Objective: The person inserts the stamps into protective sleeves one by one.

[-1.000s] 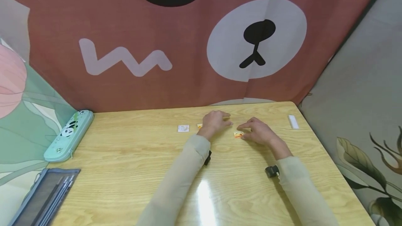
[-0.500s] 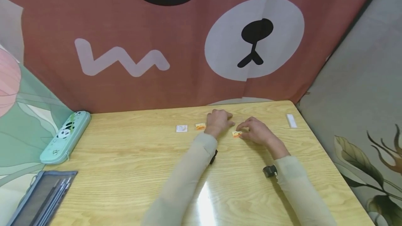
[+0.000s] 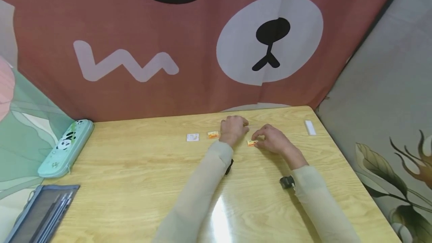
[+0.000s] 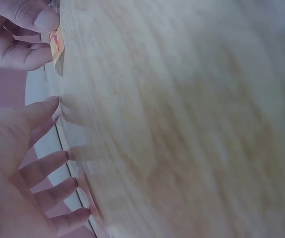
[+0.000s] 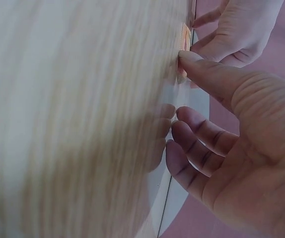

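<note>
In the head view my right hand [image 3: 275, 140] rests its fingertips on the table, thumb at the edge of a small orange-and-yellow printed card [image 3: 251, 143]. The right wrist view has the thumb touching that card [image 5: 184, 39], other fingers bent loosely against the tabletop. Just left of it, my left hand [image 3: 233, 129] reaches to the table with spread, slightly bent fingers; its fingertips [image 4: 70, 183] meet the surface in the left wrist view. A second orange card [image 3: 213, 134] lies left of that hand. Further left is a small pale printed card [image 3: 192, 137].
A white block [image 3: 310, 128] lies near the table's right edge. At the left stand a mint panda pencil case [image 3: 66, 148] and a mesh pouch [image 3: 44, 215] with pens. A brown bear-face cloth [image 3: 141, 96] hangs behind the table.
My left hand has shifted right, uncovering the second orange card. My right hand stays by its card, which has barely moved. The head view has drifted slightly right.
</note>
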`<act>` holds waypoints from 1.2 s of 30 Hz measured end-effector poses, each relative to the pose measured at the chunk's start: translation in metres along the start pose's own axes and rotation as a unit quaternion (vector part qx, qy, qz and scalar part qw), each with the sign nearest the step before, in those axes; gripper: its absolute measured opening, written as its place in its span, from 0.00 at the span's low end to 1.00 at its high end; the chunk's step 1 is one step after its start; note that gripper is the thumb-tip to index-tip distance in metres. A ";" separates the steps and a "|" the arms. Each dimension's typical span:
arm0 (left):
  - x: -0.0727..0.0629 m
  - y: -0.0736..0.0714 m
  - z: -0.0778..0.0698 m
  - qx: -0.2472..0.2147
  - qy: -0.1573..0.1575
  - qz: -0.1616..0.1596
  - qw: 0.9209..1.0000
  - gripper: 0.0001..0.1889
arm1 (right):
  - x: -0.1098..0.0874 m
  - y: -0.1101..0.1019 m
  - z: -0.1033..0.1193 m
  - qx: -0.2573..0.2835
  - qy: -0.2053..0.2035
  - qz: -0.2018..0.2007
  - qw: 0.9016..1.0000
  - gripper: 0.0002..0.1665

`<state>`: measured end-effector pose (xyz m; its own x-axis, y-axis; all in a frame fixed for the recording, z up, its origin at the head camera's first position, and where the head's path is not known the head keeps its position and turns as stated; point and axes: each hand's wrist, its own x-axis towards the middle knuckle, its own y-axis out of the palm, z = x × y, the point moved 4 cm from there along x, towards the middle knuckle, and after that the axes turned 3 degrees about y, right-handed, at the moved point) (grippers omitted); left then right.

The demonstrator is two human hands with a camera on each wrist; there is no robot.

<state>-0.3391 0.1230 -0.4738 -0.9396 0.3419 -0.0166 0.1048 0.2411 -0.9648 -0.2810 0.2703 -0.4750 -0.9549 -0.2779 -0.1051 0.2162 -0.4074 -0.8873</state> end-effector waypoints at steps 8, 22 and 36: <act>-0.001 -0.006 0.009 -0.010 -0.020 -0.032 0.999 0.08 | 0.005 -0.001 0.007 -0.011 -0.018 -0.003 1.000 0.08; -0.024 -0.040 0.029 -0.156 -0.044 -0.027 0.986 0.08 | -0.005 -0.013 0.004 0.098 0.008 -0.048 0.994 0.07; -0.058 -0.056 0.091 -0.342 -0.059 -0.006 0.938 0.06 | 0.008 -0.009 0.034 0.250 0.023 -0.015 0.968 0.15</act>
<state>-0.3200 0.0066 -0.4430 -0.9673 0.2424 -0.0751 0.2410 0.7845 -0.5714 -0.2835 0.2424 -0.4528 -0.9677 -0.2254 -0.1126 0.2491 -0.7884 -0.5625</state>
